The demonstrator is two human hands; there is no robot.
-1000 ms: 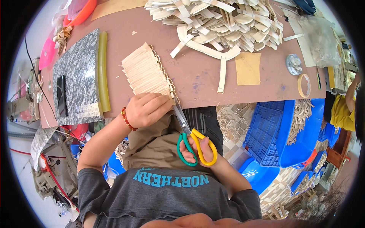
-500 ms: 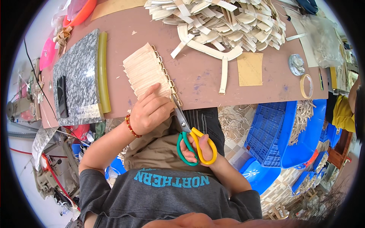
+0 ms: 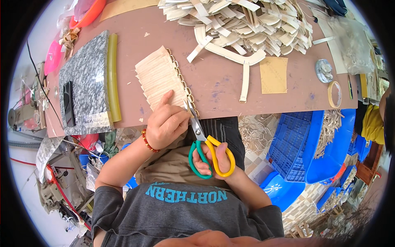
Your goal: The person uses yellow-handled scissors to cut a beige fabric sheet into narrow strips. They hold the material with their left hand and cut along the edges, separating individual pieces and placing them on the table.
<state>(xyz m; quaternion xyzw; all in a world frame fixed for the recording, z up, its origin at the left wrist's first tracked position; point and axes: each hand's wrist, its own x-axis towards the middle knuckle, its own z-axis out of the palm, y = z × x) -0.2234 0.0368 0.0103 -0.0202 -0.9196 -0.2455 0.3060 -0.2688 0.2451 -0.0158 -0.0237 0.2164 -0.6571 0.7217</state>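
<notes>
A row of beige strips [image 3: 156,68] with small metal rings [image 3: 180,74] along its right edge lies slanted on the table. At its near end, by the table's front edge, my left hand [image 3: 166,123] is closed on the strips, the index finger lying out over them and the thumb hidden. Scissors [image 3: 199,132] with one green and one yellow handle are held in my right hand [image 3: 212,158], fingers through the loops. Their blades point away from me, slightly parted, with the tips at the ringed edge beside my left hand.
A large pile of cream straps [image 3: 247,26] covers the far side. One strap piece [image 3: 244,80] reaches toward me, beside a tan card [image 3: 273,75]. Left lies a speckled grey slab [image 3: 84,78] with a black phone-like object [image 3: 68,103]. Tape [image 3: 335,94] sits right; blue crates [image 3: 290,144] stand below.
My left hand has shifted slightly to the right at the near end of the strips. The scissor blades have parted a little. The whole view has moved slightly.
</notes>
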